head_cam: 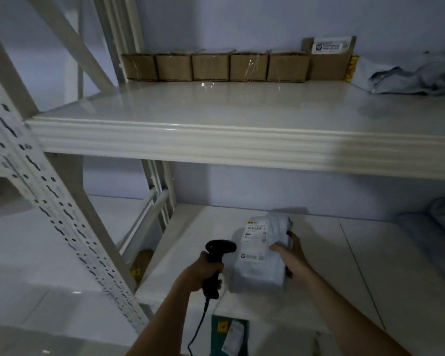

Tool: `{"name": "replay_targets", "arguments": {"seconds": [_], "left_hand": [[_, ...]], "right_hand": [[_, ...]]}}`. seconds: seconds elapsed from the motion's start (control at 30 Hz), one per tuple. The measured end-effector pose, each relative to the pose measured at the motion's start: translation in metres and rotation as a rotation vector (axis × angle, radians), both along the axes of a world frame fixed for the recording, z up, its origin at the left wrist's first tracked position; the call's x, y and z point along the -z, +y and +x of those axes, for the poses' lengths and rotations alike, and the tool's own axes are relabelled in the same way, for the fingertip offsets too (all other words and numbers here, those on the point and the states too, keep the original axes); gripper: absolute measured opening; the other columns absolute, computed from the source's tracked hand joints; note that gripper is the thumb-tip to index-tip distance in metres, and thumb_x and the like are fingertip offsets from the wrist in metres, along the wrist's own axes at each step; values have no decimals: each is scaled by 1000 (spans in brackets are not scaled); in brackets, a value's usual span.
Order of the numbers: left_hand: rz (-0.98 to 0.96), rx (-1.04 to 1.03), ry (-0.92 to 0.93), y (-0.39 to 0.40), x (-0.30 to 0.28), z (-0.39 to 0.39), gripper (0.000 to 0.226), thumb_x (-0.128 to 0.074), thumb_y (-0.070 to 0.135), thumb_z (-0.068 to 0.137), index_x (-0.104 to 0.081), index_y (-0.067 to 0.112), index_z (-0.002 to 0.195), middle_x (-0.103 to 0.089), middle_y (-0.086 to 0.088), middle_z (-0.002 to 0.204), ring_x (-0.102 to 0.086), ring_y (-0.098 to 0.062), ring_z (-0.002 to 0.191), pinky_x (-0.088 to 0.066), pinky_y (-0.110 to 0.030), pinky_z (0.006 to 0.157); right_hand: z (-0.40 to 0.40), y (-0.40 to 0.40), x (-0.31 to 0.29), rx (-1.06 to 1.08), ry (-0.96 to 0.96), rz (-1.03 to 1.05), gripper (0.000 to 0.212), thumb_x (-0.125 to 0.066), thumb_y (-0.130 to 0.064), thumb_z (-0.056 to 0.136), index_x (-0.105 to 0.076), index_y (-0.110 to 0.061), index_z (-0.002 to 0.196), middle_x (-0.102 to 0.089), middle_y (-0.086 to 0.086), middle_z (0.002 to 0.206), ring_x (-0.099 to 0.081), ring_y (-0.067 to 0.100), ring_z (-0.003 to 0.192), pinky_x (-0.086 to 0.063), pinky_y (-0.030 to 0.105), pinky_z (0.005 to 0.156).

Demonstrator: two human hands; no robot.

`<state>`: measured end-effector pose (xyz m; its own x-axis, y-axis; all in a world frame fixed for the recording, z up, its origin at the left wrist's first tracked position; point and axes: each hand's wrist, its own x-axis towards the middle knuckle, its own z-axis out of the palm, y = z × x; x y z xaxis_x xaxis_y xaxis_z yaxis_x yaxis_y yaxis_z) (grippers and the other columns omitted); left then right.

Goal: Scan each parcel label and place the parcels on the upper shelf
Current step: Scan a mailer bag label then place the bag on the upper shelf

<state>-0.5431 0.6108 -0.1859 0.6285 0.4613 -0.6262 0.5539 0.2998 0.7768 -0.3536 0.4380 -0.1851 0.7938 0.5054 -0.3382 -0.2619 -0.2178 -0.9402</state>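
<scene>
A grey soft parcel with a white printed label is held above the lower shelf by my right hand, which grips its right edge with the thumb on top. My left hand grips a black handheld scanner just left of the parcel, its head turned toward the label. The scanner's cable hangs down along my left forearm. The upper shelf spans the frame above both hands.
Several small cardboard boxes line the back of the upper shelf, with a larger box and a crumpled grey bag to the right. Grey bags lie at the lower shelf's right. A perforated white upright stands left. A green-edged parcel lies below.
</scene>
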Motion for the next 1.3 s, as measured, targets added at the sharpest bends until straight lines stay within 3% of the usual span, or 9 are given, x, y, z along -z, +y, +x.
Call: {"name": "replay_targets", "arguments": {"seconds": [0.1,0.2,0.33,0.53,0.63,0.73,0.93,1.3], "left_hand": [[78,-17,-107,-3,-17,-14,32,-53,-5,82,-54,4,113,-53,-15,72,-53,-25,53,-49,-33,52],[80,-53,-133,-12,-25,-26,10,-60,7,85,-63,-1,91,-56,-13,68,-51,-23,53,-44,-31,52],[104,-57,-154,-24,-41,-36,15,-65,14,86,-63,0,87,-56,-12,64,-52,-24,51,-42,-30,50],[275,-93,-174,-40,-69,-29,19,-65,20,83,-64,1,85,-60,-10,64,-50,-21,47,-43,-28,47],[364,-69,-173,-49,-86,-24,17,-63,20,82,-66,3,83,-62,-10,65,-51,-22,48,-43,-27,46],[408,-60,-178,-56,-95,-19,18,-62,20,82,-67,3,87,-64,-10,68,-53,-22,50,-44,-27,46],[427,-42,-173,-69,-102,-14,20,-62,20,81,-66,2,89,-64,-11,70,-53,-23,51,-45,-27,47],[418,-52,-190,-70,-105,-6,21,-62,19,79,-66,0,86,-62,-9,64,-52,-21,48,-43,-26,46]], "right_hand": [[-36,-11,1,59,-18,37,70,-72,-8,87,-36,-35,141,-60,6,131,-66,31,107,-59,51,88],[-65,-25,3,141,-16,73,79,-73,-9,88,-30,-38,147,-55,7,140,-64,29,110,-59,48,89],[-87,-37,-10,158,-92,90,87,-75,-10,88,-22,-38,151,-54,8,138,-63,24,106,-56,37,85],[-92,-48,-23,114,-207,99,101,-82,-13,82,-15,-44,152,-46,-3,143,-58,20,115,-50,44,103],[-93,-51,-24,97,-228,135,103,-83,-12,80,-16,-49,150,-48,0,146,-61,19,117,-52,43,101],[-94,-55,-24,97,-233,163,103,-81,-7,81,-16,-39,154,-48,-1,144,-61,14,114,-51,36,101],[-91,-60,-30,93,-252,188,99,-79,-4,83,-16,-29,156,-42,-8,136,-55,-3,96,-45,26,94],[-83,-57,-31,93,-261,165,95,-78,-3,83,-20,-26,155,-49,-9,127,-55,-11,87,-47,15,80]]}}
